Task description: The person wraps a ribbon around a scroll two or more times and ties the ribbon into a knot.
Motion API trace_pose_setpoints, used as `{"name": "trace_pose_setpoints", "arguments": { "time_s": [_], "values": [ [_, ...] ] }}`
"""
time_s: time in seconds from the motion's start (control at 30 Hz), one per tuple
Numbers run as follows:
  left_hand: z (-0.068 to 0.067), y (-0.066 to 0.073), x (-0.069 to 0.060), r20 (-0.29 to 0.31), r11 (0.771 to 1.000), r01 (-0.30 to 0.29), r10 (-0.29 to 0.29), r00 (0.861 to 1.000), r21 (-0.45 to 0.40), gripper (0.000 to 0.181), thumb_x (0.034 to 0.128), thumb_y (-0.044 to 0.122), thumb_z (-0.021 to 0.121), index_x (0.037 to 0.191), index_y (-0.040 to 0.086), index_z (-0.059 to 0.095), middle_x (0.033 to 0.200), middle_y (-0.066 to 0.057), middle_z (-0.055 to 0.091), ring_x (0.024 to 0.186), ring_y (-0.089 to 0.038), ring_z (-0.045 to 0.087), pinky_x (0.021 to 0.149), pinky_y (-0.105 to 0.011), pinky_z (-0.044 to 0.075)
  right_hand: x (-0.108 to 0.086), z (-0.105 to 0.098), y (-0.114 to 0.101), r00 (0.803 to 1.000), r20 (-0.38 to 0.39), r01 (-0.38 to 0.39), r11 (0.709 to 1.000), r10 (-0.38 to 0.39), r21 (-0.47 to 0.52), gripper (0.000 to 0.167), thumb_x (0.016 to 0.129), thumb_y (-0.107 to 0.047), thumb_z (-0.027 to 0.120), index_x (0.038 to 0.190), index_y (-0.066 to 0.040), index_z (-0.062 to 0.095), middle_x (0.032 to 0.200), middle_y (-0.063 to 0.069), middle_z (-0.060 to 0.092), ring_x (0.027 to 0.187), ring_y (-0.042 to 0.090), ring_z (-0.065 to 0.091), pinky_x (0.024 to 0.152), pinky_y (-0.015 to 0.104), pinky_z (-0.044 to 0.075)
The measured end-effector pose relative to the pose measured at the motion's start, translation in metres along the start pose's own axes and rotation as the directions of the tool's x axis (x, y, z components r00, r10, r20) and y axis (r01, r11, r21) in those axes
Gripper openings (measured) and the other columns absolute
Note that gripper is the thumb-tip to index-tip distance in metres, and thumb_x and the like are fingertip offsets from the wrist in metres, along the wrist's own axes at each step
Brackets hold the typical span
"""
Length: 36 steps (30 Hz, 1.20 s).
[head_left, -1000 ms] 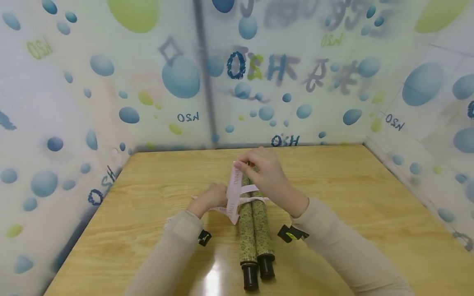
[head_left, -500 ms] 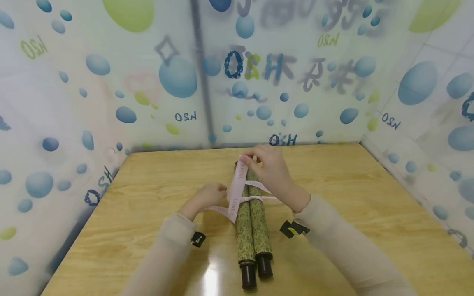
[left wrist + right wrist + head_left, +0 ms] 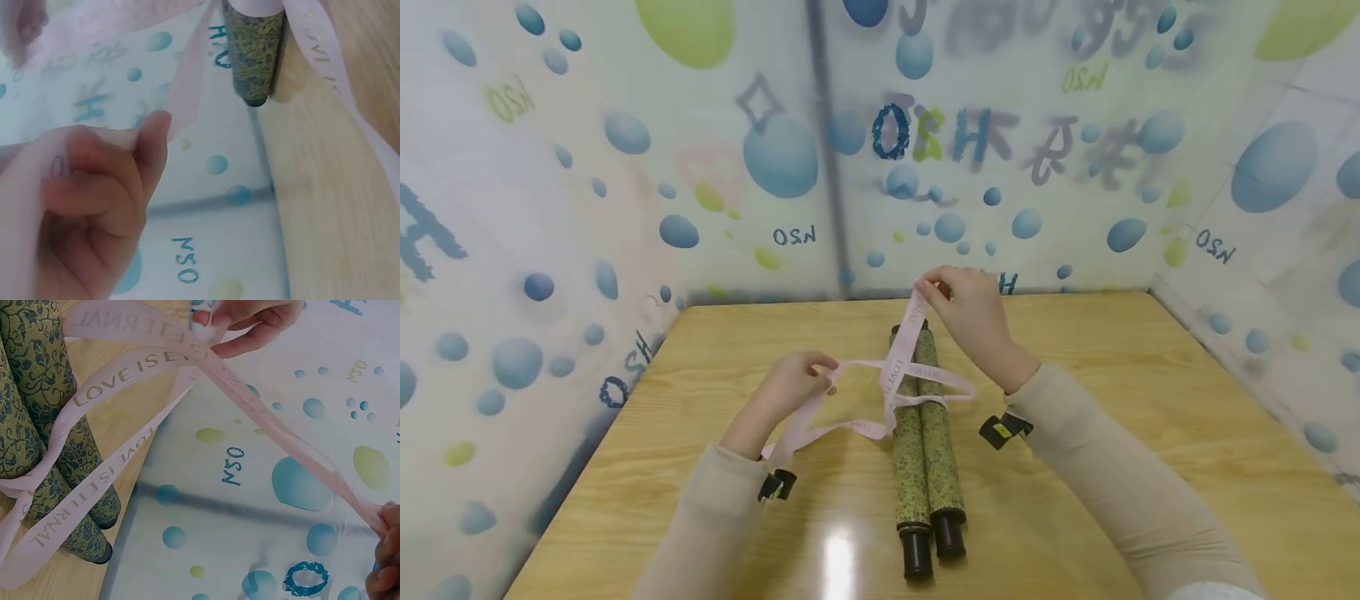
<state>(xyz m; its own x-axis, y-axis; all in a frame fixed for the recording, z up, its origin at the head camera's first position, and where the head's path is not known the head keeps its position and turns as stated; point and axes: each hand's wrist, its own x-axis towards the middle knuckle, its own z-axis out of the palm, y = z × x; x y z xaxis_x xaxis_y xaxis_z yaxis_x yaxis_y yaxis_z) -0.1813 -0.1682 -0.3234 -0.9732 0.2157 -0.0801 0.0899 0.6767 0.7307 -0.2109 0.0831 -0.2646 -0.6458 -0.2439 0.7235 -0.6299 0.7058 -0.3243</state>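
Note:
Two rolled scrolls (image 3: 927,454), covered in green patterned brocade with dark knobs at their near ends, lie side by side on the table. Around their middle runs a pale pink ribbon (image 3: 904,343) printed "LOVE IS ETERNAL", with a loose loop out to the right. My right hand (image 3: 973,312) pinches one length of the ribbon and holds it up above the scrolls' far end. Left of the scrolls, my left hand (image 3: 793,385) pinches another length between thumb and forefinger, as the left wrist view also shows. Some ribbon trails down behind that hand.
The wooden table (image 3: 1075,467) extends on both sides of the scrolls. A printed sheet with blue and green spots (image 3: 780,156) hangs behind and along both sides. Black wrist devices (image 3: 1006,430) sit at both cuffs.
My right hand has risen, drawing its ribbon length up and away from the scrolls. My left hand has moved left, and ribbon now stretches between it and the scrolls.

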Motion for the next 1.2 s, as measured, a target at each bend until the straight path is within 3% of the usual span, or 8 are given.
{"name": "trace_pose_setpoints", "arguments": {
  "time_s": [0.17, 0.33, 0.63, 0.67, 0.73, 0.83, 0.97, 1.2],
  "values": [
    [0.002, 0.007, -0.015, 0.075, 0.996, 0.028, -0.022, 0.997, -0.09, 0.015, 0.0936, 0.009, 0.052, 0.106, 0.005, 0.06, 0.075, -0.006, 0.066, 0.048, -0.023, 0.053, 0.044, -0.028, 0.043, -0.004, 0.0, 0.002, 0.998, 0.032, -0.059, 0.998, 0.059, 0.011, 0.02, 0.091, -0.023, 0.062, 0.094, -0.005, 0.071, 0.056, 0.001, 0.051, 0.047, 0.016, 0.035, 0.066, 0.04, 0.039],
    [0.014, 0.035, -0.029, 0.243, 0.991, -0.087, 0.111, 0.964, -0.106, 0.016, 0.0943, 0.015, 0.053, 0.099, 0.002, 0.061, 0.079, -0.006, 0.063, 0.054, -0.021, 0.058, 0.049, -0.031, 0.049, -0.003, 0.0, 0.0, 0.995, 0.059, -0.08, 0.996, 0.078, 0.04, 0.02, 0.092, -0.024, 0.061, 0.097, -0.007, 0.07, 0.059, 0.0, 0.055, 0.047, 0.015, 0.037, 0.075, 0.045, 0.04],
    [0.057, 0.077, -0.023, 0.549, 0.917, -0.269, 0.393, 0.737, -0.295, 0.034, 0.0985, 0.021, 0.047, 0.128, 0.006, 0.056, 0.099, -0.013, 0.067, 0.076, -0.024, 0.067, 0.062, -0.036, 0.055, -0.005, -0.004, -0.006, 0.992, 0.112, -0.071, 0.993, 0.061, 0.093, 0.021, 0.092, -0.024, 0.06, 0.097, -0.006, 0.07, 0.069, 0.002, 0.063, 0.052, 0.013, 0.044, 0.054, 0.028, 0.036],
    [0.057, 0.078, -0.022, 0.53, 0.913, -0.271, 0.399, 0.748, -0.305, 0.033, 0.0986, 0.022, 0.048, 0.127, 0.006, 0.056, 0.096, -0.014, 0.067, 0.072, -0.023, 0.066, 0.058, -0.035, 0.054, -0.006, -0.004, -0.007, 0.992, 0.115, -0.064, 0.993, 0.053, 0.098, 0.021, 0.092, -0.023, 0.06, 0.097, -0.006, 0.07, 0.068, 0.002, 0.062, 0.051, 0.013, 0.043, 0.051, 0.027, 0.036],
    [0.054, 0.079, -0.021, 0.388, 0.901, -0.282, 0.402, 0.83, -0.329, 0.028, 0.0971, 0.02, 0.051, 0.119, 0.006, 0.059, 0.082, -0.015, 0.066, 0.062, -0.021, 0.062, 0.052, -0.03, 0.05, -0.008, -0.005, -0.009, 0.993, 0.117, -0.044, 0.994, 0.032, 0.096, 0.02, 0.092, -0.023, 0.06, 0.096, -0.006, 0.07, 0.065, 0.002, 0.059, 0.05, 0.013, 0.04, 0.049, 0.027, 0.034],
    [0.047, 0.078, -0.018, -0.013, 0.875, -0.328, 0.346, 0.938, -0.356, 0.018, 0.0922, 0.019, 0.059, 0.105, 0.006, 0.06, 0.072, -0.011, 0.06, 0.059, -0.017, 0.052, 0.052, -0.026, 0.043, -0.012, -0.006, -0.012, 0.993, 0.12, -0.025, 0.995, 0.013, 0.097, 0.018, 0.092, -0.022, 0.061, 0.094, -0.007, 0.071, 0.061, 0.0, 0.053, 0.049, 0.013, 0.035, 0.05, 0.027, 0.032],
    [0.042, 0.074, -0.009, -0.329, 0.903, -0.36, 0.275, 0.903, -0.233, 0.04, 0.0871, 0.025, 0.067, 0.122, 0.008, 0.056, 0.102, -0.008, 0.061, 0.088, -0.019, 0.053, 0.073, -0.034, 0.044, -0.014, -0.007, -0.016, 0.993, 0.115, -0.007, 0.996, -0.003, 0.09, 0.017, 0.091, -0.022, 0.062, 0.094, -0.008, 0.071, 0.061, -0.002, 0.053, 0.052, 0.013, 0.039, 0.061, 0.031, 0.033],
    [0.048, 0.065, 0.007, -0.294, 0.916, -0.317, 0.241, 0.925, -0.246, 0.036, 0.0879, 0.031, 0.065, 0.115, 0.007, 0.066, 0.111, -0.01, 0.066, 0.107, -0.024, 0.058, 0.087, -0.045, 0.046, -0.014, -0.008, -0.023, 0.994, 0.106, 0.031, 0.996, -0.04, 0.08, 0.016, 0.091, -0.022, 0.062, 0.093, -0.01, 0.071, 0.063, -0.003, 0.054, 0.056, 0.013, 0.039, 0.063, 0.032, 0.029]
  ]
}}
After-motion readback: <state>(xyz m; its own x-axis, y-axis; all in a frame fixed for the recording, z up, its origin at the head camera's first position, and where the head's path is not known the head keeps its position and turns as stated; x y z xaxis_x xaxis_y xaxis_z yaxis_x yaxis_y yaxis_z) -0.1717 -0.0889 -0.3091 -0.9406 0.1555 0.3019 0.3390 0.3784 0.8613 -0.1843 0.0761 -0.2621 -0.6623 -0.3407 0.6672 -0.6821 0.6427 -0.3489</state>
